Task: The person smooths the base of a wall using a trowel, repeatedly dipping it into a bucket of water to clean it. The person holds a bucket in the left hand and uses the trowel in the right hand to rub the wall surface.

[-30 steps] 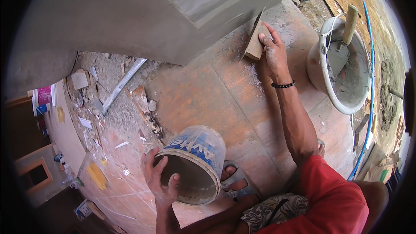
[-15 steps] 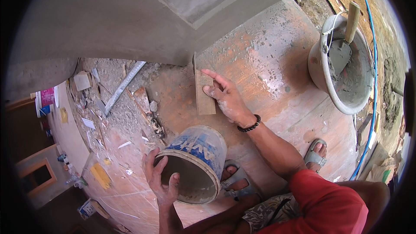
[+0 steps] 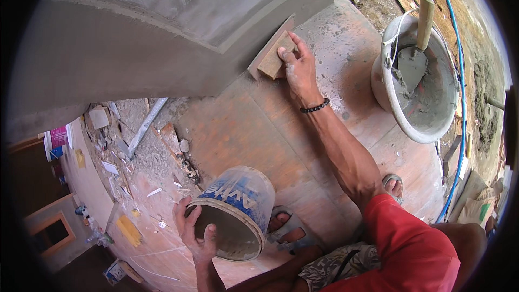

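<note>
My right hand [image 3: 303,75] grips a plastering float [image 3: 272,64] by its wooden block, thumb on one side and fingers on the other. The float stands tilted along the base of the grey plastered wall [image 3: 146,57], just right of its corner; its flat face is turned to the wall. A black bead bracelet circles my right wrist. My left hand [image 3: 197,238] is at the mouth of a tilted plastic bucket [image 3: 240,189] with blue print, fingers spread and curved near the rim. Whether it bears on the rim is unclear.
At right stands a grey tub [image 3: 383,84] of wet mortar with a wooden-handled trowel [image 3: 425,24] in it. A blue hose [image 3: 461,103] runs behind. Rubble, a metal strip [image 3: 146,127] and a yellow piece [image 3: 128,230] lie left. My sandaled feet are near the bucket.
My right hand has carried the float up and right, from upright beside the wall's corner to slanted along the wall's right side. My left hand stays by the bucket.
</note>
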The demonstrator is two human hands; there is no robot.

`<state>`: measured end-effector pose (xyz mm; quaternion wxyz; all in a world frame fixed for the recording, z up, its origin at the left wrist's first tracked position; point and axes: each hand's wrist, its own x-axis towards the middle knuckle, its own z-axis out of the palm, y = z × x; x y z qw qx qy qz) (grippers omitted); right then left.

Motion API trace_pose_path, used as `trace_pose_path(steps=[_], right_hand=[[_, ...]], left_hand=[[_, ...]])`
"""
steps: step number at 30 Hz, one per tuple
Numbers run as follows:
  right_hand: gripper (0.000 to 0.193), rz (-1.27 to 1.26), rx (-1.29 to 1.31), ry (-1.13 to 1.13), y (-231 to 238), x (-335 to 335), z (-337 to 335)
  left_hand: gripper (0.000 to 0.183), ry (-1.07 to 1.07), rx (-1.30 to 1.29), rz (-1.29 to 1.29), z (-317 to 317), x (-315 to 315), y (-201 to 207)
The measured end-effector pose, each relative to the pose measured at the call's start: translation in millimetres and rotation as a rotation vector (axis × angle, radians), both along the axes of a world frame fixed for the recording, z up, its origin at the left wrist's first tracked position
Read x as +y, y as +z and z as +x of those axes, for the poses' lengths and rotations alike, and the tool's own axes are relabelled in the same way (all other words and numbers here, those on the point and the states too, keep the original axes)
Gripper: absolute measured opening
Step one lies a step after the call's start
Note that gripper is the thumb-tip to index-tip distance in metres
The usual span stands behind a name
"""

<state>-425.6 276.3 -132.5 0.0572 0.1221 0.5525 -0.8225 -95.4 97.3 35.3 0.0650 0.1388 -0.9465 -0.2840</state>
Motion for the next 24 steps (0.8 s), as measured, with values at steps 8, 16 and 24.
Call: trace_pose_path(steps=[8, 16, 24], right_hand=[[0.049, 0.12, 0.048, 0.311, 14.2, -4.1, 101.9], [0.048, -0.092, 0.029, -0.023, -7.8, 92.0, -54.4], [0.047, -0.065, -0.085, 0.068, -3.3, -5.5, 22.6]], left_hand=[[0.051, 0.037, 0.0, 0.002, 4.4, 0.4, 0.3], [0.054, 0.001, -0.023, 0.026, 3.8, -4.0, 1.6], [0.055, 0.004, -0.02, 0.023, 2.9, -3.8, 1.4]])
